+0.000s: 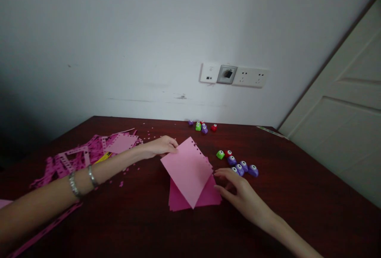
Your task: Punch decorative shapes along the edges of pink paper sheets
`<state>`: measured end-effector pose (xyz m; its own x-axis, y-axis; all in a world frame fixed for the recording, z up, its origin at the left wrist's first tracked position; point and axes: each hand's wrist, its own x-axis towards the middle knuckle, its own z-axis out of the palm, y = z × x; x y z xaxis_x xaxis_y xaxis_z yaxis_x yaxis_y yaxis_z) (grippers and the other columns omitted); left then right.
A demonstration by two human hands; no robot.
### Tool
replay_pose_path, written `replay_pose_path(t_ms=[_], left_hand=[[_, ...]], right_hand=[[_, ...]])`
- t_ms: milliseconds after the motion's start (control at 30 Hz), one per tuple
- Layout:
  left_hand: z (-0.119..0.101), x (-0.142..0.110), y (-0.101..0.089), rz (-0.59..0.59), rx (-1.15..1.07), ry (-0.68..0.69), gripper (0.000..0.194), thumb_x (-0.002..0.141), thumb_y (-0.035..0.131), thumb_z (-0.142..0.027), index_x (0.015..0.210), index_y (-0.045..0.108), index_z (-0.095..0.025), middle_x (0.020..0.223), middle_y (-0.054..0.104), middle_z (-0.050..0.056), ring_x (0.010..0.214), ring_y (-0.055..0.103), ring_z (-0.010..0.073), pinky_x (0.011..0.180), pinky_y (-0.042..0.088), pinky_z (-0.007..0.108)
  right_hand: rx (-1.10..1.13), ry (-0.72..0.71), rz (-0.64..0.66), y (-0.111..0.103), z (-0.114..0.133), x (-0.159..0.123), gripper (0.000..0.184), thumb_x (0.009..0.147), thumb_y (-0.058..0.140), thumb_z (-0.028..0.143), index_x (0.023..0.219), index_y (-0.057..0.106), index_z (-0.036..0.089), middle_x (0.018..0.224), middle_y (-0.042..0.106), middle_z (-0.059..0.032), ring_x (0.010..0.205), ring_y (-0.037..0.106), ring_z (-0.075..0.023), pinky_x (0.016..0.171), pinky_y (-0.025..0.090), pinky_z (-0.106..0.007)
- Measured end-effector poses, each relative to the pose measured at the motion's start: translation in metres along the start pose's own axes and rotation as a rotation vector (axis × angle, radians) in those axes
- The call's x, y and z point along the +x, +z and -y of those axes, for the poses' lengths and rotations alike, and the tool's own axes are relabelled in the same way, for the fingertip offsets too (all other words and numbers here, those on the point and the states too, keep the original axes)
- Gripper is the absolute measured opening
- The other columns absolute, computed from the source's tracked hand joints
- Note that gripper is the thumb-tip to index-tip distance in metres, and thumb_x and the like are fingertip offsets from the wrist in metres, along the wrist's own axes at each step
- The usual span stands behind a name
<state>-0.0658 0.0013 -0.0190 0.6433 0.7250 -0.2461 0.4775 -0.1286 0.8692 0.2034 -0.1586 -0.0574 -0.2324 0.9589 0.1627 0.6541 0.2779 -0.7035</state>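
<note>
My left hand (162,145) pinches the upper left edge of a pink paper sheet (187,170), which is tilted above a stack of darker pink paper (210,194). Small punched holes run along the sheet's upper right edge. My right hand (235,188) is at the right side of the sheet, thumb and fingers apart, fingertips close to its right corner; whether they touch it I cannot tell. Just beyond the right hand lie several small craft punches (239,168), purple, green and red with eye-like buttons.
At the left is a heap of punched pink paper strips (67,160) with a pink sheet (122,143) and a yellow item (103,157). Tiny paper bits lie around it. More punches (204,129) stand near the wall (133,51), which has sockets (250,77). A white door (342,111) is at right.
</note>
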Motion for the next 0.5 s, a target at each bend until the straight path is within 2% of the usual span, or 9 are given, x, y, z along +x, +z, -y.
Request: replay_pose_path(t_ms=[133, 267, 367, 433, 500], left_hand=[[-0.002, -0.03, 0.02, -0.008, -0.265, -0.181, 0.024, 0.069, 0.057, -0.025, 0.09, 0.057, -0.013, 0.082, 0.063, 0.005, 0.07, 0.06, 0.0161, 0.055, 0.048, 0.027], [-0.003, -0.049, 0.045, -0.04, -0.403, -0.207, 0.026, 0.071, 0.056, -0.02, 0.096, 0.051, -0.012, 0.086, 0.062, 0.006, 0.074, 0.062, 0.017, 0.059, 0.052, 0.029], [0.0, -0.054, 0.057, -0.086, -0.381, -0.25, 0.033, 0.074, 0.053, -0.019, 0.105, 0.043, -0.013, 0.083, 0.062, 0.006, 0.071, 0.063, 0.0171, 0.056, 0.053, 0.029], [0.005, -0.055, 0.061, -0.037, -0.316, -0.261, 0.045, 0.077, 0.051, -0.02, 0.117, 0.033, -0.014, 0.078, 0.063, 0.005, 0.062, 0.063, 0.0163, 0.05, 0.051, 0.027], [0.008, -0.056, 0.06, 0.052, -0.238, -0.256, 0.061, 0.08, 0.049, -0.023, 0.131, 0.016, -0.016, 0.072, 0.064, 0.003, 0.052, 0.061, 0.0156, 0.045, 0.047, 0.025]], right_hand=[[0.033, 0.031, -0.024, -0.005, 0.001, 0.002, 0.025, 0.084, 0.05, 0.028, 0.108, 0.056, 0.02, 0.105, 0.059, -0.0073, 0.088, 0.057, -0.0195, 0.066, 0.05, -0.03], [0.034, 0.047, -0.001, -0.003, 0.001, 0.003, 0.025, 0.084, 0.048, 0.026, 0.107, 0.056, 0.021, 0.104, 0.059, -0.0072, 0.088, 0.057, -0.0198, 0.067, 0.05, -0.031], [0.028, 0.028, 0.018, -0.002, 0.001, 0.004, 0.027, 0.084, 0.047, 0.023, 0.11, 0.055, 0.021, 0.106, 0.058, -0.0069, 0.089, 0.056, -0.0191, 0.068, 0.05, -0.03], [0.011, 0.026, 0.026, -0.002, 0.001, 0.004, 0.027, 0.084, 0.047, 0.022, 0.11, 0.055, 0.021, 0.104, 0.059, -0.0065, 0.088, 0.056, -0.0188, 0.067, 0.05, -0.029], [-0.009, 0.032, 0.034, -0.002, 0.002, 0.004, 0.026, 0.083, 0.047, 0.022, 0.108, 0.056, 0.021, 0.102, 0.059, -0.0062, 0.086, 0.056, -0.0184, 0.066, 0.049, -0.029]])
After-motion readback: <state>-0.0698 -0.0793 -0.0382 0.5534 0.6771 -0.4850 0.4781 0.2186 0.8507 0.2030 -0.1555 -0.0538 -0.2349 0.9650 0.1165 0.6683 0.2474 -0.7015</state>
